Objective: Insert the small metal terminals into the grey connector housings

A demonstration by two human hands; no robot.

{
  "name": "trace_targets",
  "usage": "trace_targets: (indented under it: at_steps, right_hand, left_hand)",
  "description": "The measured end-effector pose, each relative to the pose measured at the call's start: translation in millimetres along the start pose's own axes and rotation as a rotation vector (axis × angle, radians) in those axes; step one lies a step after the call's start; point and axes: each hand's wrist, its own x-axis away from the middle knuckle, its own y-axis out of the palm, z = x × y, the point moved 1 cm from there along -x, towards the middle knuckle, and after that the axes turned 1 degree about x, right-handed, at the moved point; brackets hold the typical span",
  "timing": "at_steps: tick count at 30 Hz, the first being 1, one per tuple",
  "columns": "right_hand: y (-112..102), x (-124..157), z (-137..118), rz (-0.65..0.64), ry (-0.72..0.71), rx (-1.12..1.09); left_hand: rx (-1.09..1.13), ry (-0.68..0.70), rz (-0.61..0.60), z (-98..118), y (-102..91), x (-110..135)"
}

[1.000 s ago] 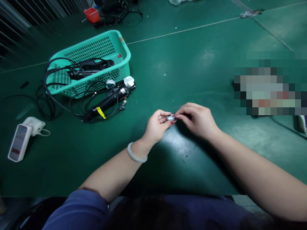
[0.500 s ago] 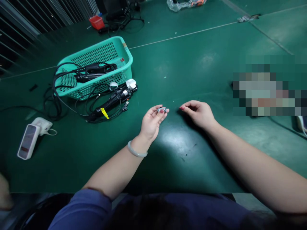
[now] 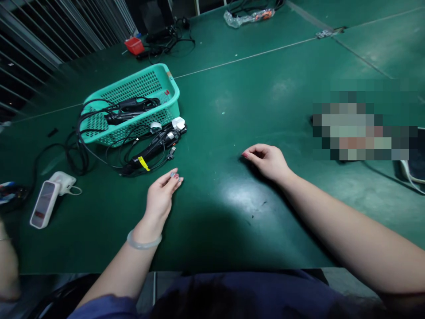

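Observation:
My left hand [image 3: 160, 195] is closed in a pinch, thumb against fingers, around a small greyish object [image 3: 172, 175] too small to name. It hovers over the green table, just below a black handheld device [image 3: 149, 150] with a yellow label and a coiled cable. My right hand [image 3: 268, 161] rests on the table to the right, fingertips pressed together; whether anything sits between them is hidden. A pale bangle [image 3: 143, 243] circles my left wrist.
A turquoise basket [image 3: 172, 96] holds black cabled devices. Left of my hand lie a white-cased phone [image 3: 44, 204] and a white plug-like block. A red bin [image 3: 134, 45] stands farther back. A pixelated patch covers something at right. Another person's arm [image 3: 8, 261] shows at the left edge.
My left hand has moved left, away from my right hand, still pinching the small object. My right hand stays nearly in place; the view has shifted slightly.

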Motion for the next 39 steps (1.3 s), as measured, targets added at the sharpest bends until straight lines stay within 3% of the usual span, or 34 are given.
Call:
trace_targets:
  at_steps: [4, 8, 11, 17, 23, 26, 28, 31, 33, 36, 39]
  right_hand:
    - [-0.3, 0.5, -1.3, 0.004, -0.028, 0.014]
    - [-0.6, 1.6, -1.6, -0.004, -0.021, 0.031]
    - [-0.7, 2.3, -1.3, -0.005, -0.016, 0.039]
    - [-1.1, 3.0, -2.0, 0.0, -0.056, 0.045]
    - [-1.4, 4.0, -2.6, -0.018, -0.047, 0.05]
    - [-0.3, 3.6, -1.5, -0.026, -0.047, 0.056]
    - [0.6, 3.0, -0.2, -0.028, -0.042, 0.059]
    - [1.4, 2.9, 1.5, -0.032, -0.032, 0.063]
    - [1.1, 3.8, 1.7, -0.044, -0.047, 0.064]
    - [-1.1, 5.9, 0.2, -0.097, -0.106, 0.075]
    - [-4.2, 8.2, -2.8, -0.19, -0.159, 0.113]
  left_hand:
    - [-0.453, 0.159, 0.006, 1.3, -20.7, 1.1]
    - [-0.79, 0.312, -0.012, 6.8, -20.4, 3.0]
    - [-0.889, 0.419, -0.039, 10.3, -17.2, 2.9]
    - [-0.601, 0.339, -0.047, 4.4, -15.3, -7.4]
    - [-0.469, 0.368, -0.002, -9.9, -5.9, -8.6]
    - [-0.464, 0.414, -0.063, -16.0, 24.2, -0.6]
    - [-0.395, 0.403, -0.181, -18.5, 55.5, 4.9]
    - [-0.152, 0.234, -0.38, -18.9, 103.6, 10.4]
    - [0.025, 0.168, -0.405, -15.9, 125.0, 12.8]
    - [0.192, 0.133, -0.385, -10.5, 134.3, 16.2]
    - [0.249, 0.056, -0.352, -10.7, 126.8, 18.1]
